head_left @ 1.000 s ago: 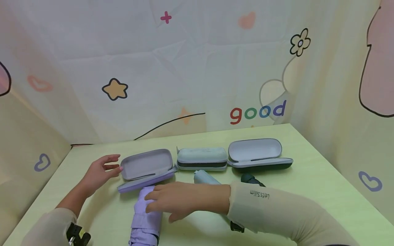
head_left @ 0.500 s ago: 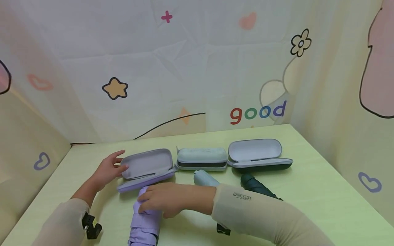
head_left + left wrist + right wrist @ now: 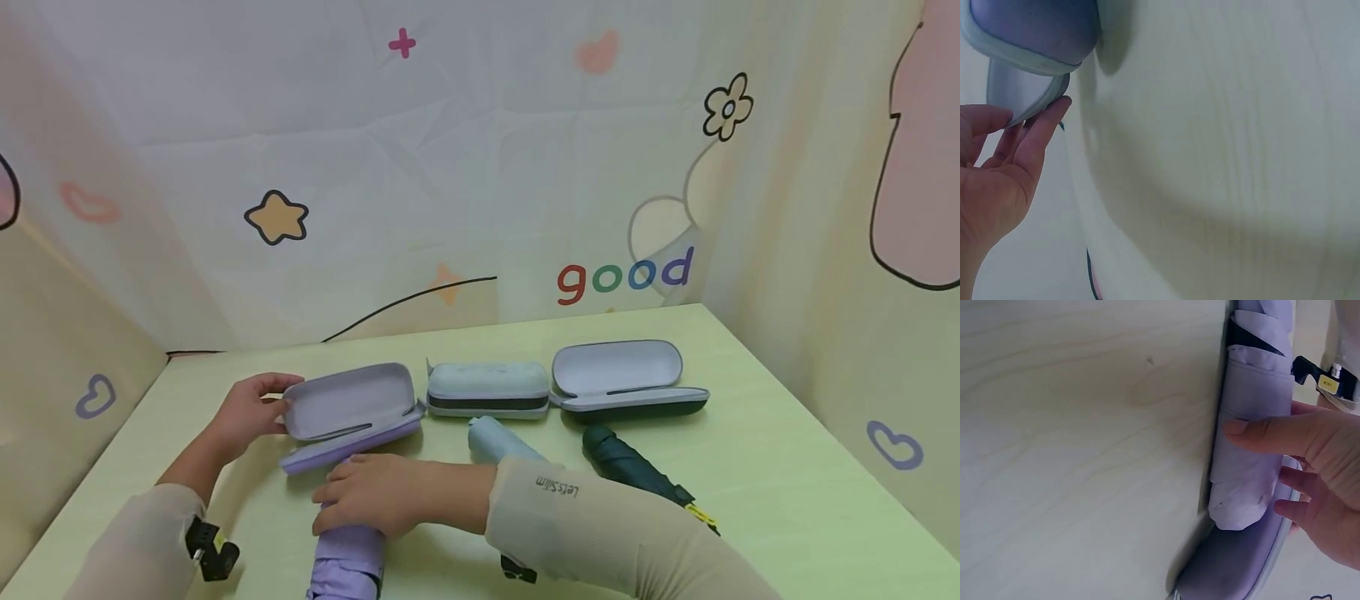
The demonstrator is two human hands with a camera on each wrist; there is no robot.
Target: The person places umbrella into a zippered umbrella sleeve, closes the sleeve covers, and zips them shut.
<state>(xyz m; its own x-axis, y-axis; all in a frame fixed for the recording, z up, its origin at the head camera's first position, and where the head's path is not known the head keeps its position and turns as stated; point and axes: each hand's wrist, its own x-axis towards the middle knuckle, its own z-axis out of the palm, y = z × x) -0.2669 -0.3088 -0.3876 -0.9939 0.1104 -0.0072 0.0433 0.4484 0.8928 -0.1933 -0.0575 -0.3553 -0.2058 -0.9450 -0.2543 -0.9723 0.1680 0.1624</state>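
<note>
A purple hard case (image 3: 352, 402) stands with its lid raised at the left of the table. My left hand (image 3: 243, 417) pinches the left end of that lid; in the left wrist view, thumb and fingers lie on either side of its rim (image 3: 1034, 111). Just in front of the case lies a folded purple umbrella (image 3: 347, 560). My right hand (image 3: 382, 496) grips its far part from above, the thumb (image 3: 1260, 432) along one side and the fingers round the other. In the right wrist view the umbrella's rounded end is against or close to the case.
A closed pale blue case (image 3: 489, 388) is beside the purple one. Right of it sits an open dark green case (image 3: 637, 408) with a grey lining. A light blue umbrella (image 3: 501, 440) is partly under my right forearm, and a dark green umbrella (image 3: 630, 462) lies further right.
My right hand has moved left and down onto the purple umbrella and now grips it. The left hand has closed its fingers on the lid's end. The cases stay put.
</note>
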